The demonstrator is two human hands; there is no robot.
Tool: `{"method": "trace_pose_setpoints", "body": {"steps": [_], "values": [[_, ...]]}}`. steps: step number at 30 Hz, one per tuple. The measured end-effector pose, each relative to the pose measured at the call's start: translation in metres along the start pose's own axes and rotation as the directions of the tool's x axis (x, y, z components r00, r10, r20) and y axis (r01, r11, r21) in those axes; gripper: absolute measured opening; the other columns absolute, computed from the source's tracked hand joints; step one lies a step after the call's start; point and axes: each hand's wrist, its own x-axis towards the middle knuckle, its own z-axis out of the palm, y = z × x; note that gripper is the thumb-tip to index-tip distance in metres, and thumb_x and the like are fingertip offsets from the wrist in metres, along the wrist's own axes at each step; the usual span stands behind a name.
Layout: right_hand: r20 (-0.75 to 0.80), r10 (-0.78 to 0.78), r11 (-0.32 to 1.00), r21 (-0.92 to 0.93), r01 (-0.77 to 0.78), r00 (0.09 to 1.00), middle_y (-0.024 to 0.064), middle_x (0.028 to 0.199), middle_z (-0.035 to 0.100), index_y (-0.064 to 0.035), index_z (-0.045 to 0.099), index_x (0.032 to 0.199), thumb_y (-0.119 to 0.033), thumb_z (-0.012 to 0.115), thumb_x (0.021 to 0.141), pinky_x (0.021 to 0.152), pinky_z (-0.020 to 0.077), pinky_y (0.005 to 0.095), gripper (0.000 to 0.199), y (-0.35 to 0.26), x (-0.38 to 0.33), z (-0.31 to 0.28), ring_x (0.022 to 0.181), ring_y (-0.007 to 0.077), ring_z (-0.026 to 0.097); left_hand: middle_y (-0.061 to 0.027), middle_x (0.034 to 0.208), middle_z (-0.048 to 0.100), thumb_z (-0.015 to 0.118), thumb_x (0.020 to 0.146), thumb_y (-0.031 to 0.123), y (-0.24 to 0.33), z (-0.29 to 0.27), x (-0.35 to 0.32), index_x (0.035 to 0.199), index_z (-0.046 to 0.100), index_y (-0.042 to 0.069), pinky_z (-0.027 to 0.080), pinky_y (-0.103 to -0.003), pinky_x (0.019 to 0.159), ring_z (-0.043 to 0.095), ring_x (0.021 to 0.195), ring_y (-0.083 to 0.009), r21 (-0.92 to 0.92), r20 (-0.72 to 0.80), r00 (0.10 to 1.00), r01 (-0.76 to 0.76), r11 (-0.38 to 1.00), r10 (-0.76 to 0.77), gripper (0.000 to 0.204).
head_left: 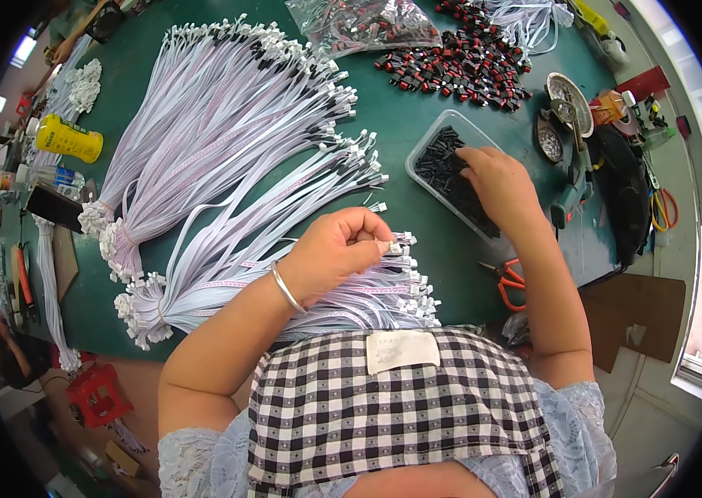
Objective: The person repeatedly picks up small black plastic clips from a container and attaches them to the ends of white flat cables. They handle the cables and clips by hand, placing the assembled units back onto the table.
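Note:
My left hand (337,253) is closed in a pinch on a small white connector (395,247) at the end of a flat cable. Under it lies a bundle of white and pink flat cables (343,295), their connector ends fanned out to the right. At the right, my right hand (496,184) dips into a clear plastic tub (434,197) of short black tube pieces (444,166). Its thumb and fingers come together over the pieces; whatever lies between the fingertips is too small to make out. A larger tied fan of cables (210,124) spreads beyond my left hand.
Red-and-black parts (475,70) are heaped at the back beside a bag of parts (363,25). Orange-handled scissors (510,284) lie near my right forearm. Metal dishes (568,100) and a green-handled tool (571,195) are farther right. A yellow bottle (69,139) and phone (54,207) sit left.

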Motion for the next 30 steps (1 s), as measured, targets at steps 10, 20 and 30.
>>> {"method": "trace_pose_setpoints", "body": {"steps": [10, 20, 30], "values": [[0.004, 0.047, 0.998, 0.039, -0.047, 0.999, 0.0144, 0.085, 0.062, -0.0047, 0.057, 0.090, -0.016, 0.059, 0.086, 0.070, 0.0466, 0.0440, 0.012, -0.001, 0.000, -0.008, 0.081, 0.0353, 0.059, 0.0017, 0.079, 0.054, 0.058, 0.087, 0.007, 0.001, 0.001, 0.000, 0.105, 0.060, 0.003, 0.038, -0.017, 0.055, 0.044, 0.063, -0.0029, -0.003, -0.014, 0.999, -0.031, 1.000, 0.031, 0.019], [-0.021, 0.170, 0.926, 0.346, -0.152, 0.985, 0.0151, 0.079, 0.062, -0.0026, 0.054, 0.090, -0.005, 0.057, 0.081, 0.066, 0.0461, 0.0425, 0.009, -0.010, -0.007, -0.016, 0.076, 0.0357, 0.059, 0.0001, 0.086, 0.054, 0.058, 0.087, 0.004, -0.002, 0.002, 0.000, 0.110, 0.055, 0.004, 0.041, -0.018, 0.055, 0.046, 0.064, -0.0035, -0.020, -0.041, 0.996, -0.085, 0.996, 0.084, 0.024], [-0.060, 0.174, 0.850, 0.513, -0.119, 0.983, 0.0127, 0.079, 0.065, -0.0026, 0.059, 0.096, -0.003, 0.055, 0.085, 0.064, 0.0502, 0.0310, 0.012, -0.015, -0.010, -0.018, 0.070, 0.0232, 0.066, -0.0001, 0.083, 0.057, 0.063, 0.085, 0.004, -0.005, 0.005, -0.001, 0.109, 0.054, 0.002, 0.043, -0.017, 0.057, 0.051, 0.069, -0.0046, -0.007, -0.079, 0.989, -0.124, 0.992, 0.123, 0.026]]}}
